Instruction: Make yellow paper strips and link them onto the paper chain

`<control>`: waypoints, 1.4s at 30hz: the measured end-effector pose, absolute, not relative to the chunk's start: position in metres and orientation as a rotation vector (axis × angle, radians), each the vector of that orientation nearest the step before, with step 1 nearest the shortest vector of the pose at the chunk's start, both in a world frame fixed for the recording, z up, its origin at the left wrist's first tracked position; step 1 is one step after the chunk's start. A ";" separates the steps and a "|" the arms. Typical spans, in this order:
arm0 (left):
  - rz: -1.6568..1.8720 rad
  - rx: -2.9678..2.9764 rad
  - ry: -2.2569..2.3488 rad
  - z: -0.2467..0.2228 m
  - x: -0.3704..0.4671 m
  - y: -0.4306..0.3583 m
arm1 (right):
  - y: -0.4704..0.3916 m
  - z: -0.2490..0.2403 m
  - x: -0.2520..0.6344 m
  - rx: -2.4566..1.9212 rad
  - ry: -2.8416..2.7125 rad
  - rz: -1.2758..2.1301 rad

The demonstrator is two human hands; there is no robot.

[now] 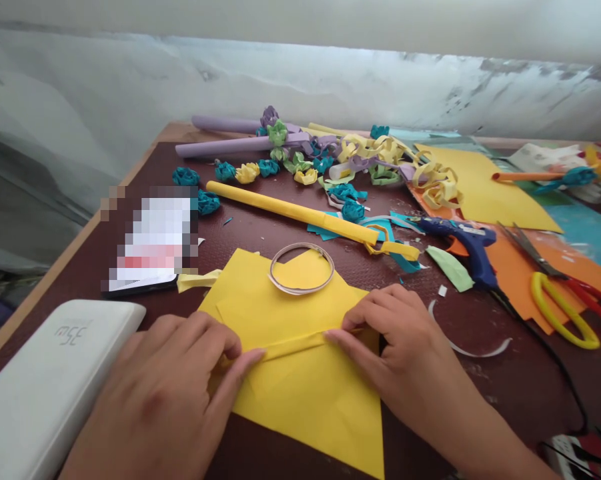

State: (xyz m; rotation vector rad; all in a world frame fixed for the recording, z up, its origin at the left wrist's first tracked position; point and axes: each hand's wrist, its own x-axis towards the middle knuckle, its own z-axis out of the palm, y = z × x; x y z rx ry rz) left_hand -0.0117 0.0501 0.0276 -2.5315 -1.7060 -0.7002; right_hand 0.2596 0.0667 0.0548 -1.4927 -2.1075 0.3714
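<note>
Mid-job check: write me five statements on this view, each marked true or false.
1. The left hand and right hand both touch the folded yellow strip. True.
2. The glue gun is in the right hand. False: it lies on the table.
3. The thin ring rests on yellow paper. True.
4. The scissors lie left of the glue gun. False: they lie right of it.
5. The power bank is white. True.
</note>
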 end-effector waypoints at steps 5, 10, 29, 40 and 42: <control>-0.549 -2.423 -1.866 0.026 -0.017 0.049 | 0.067 0.054 0.260 -1.589 -2.046 0.336; -0.696 -2.489 -1.748 0.032 -0.010 0.045 | 0.067 0.056 0.265 -1.569 -2.035 0.456; -1.462 -2.413 -2.041 0.053 0.033 0.007 | 0.040 0.066 0.251 -0.997 -1.028 1.574; -2.171 -2.298 -2.531 0.054 0.080 -0.002 | 0.040 0.061 0.247 -0.922 -1.007 1.513; -2.320 -2.286 -2.559 0.053 0.085 -0.004 | 0.042 0.063 0.250 -0.897 -1.028 1.497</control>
